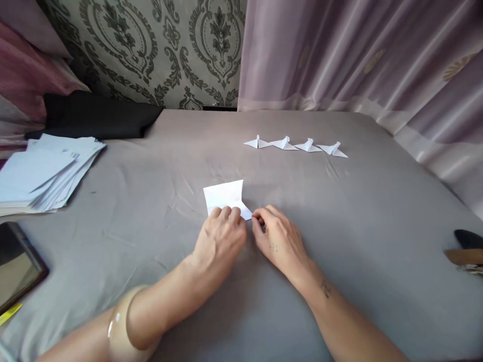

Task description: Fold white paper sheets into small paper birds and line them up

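Observation:
A white sheet of paper [225, 194], partly folded, lies on the cloth-covered table in front of me. My left hand [224, 232] is curled over its near edge with the knuckles up, and the fingertips are hidden beneath. At the paper's right corner, the thumb and forefinger of my right hand [277, 236] pinch the pointed tip. Farther back, several small folded white paper figures [284, 144] stand in a row, each with flat pointed sides and a raised middle.
A stack of white paper [41, 173] sits at the left, with black cloth [98, 118] behind it. Nearer me is a dark-framed tablet-like object [18, 266] beside a yellow strip [10, 313]. Dark and brown items [468, 254] lie at the right edge. Curtains [339, 55] hang behind the table.

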`<action>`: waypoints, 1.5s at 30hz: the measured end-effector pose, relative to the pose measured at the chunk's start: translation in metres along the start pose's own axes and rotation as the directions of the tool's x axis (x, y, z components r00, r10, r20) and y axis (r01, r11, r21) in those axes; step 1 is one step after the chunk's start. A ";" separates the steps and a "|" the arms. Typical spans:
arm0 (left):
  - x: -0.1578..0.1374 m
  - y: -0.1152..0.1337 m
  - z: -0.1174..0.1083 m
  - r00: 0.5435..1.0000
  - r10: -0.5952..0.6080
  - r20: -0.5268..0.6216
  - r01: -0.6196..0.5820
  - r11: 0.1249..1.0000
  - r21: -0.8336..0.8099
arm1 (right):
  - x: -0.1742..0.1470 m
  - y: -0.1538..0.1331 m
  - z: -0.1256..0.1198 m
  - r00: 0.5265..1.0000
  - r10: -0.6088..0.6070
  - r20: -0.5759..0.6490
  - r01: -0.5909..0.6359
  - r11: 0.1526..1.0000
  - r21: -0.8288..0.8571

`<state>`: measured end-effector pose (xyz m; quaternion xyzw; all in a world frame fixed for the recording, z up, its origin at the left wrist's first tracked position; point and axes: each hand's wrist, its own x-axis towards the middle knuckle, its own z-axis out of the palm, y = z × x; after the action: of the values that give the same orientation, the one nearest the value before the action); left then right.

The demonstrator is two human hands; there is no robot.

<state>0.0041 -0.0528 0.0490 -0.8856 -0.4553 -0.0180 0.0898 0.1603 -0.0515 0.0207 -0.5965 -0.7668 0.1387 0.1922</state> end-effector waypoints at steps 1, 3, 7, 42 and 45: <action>-0.001 0.008 0.000 0.999 -0.037 -0.010 0.037 0.999 0.034 | -0.001 0.000 0.000 1.000 -0.010 0.001 0.010 1.000 0.002; -0.003 0.021 0.000 0.997 -0.073 -0.016 0.074 0.995 0.069 | -0.002 0.000 -0.001 1.000 -0.029 0.001 0.029 1.000 -0.004; -0.007 0.029 0.000 0.991 -0.133 -0.026 0.135 0.987 0.088 | -0.004 -0.001 -0.002 0.998 -0.060 -0.008 0.060 0.998 -0.022; 0.013 -0.030 0.006 0.991 -0.083 0.101 0.107 0.958 -0.266 | 0.000 -0.002 0.006 0.996 0.012 -0.087 -0.015 0.999 -0.028; 0.014 -0.032 0.010 0.994 -0.083 0.075 0.101 0.947 -0.304 | 0.001 -0.004 0.006 0.995 0.056 -0.086 -0.057 0.998 -0.003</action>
<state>-0.0142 -0.0219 0.0454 -0.8667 -0.4902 -0.0659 -0.0640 0.1537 -0.0511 0.0176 -0.6237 -0.7411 0.1163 0.2196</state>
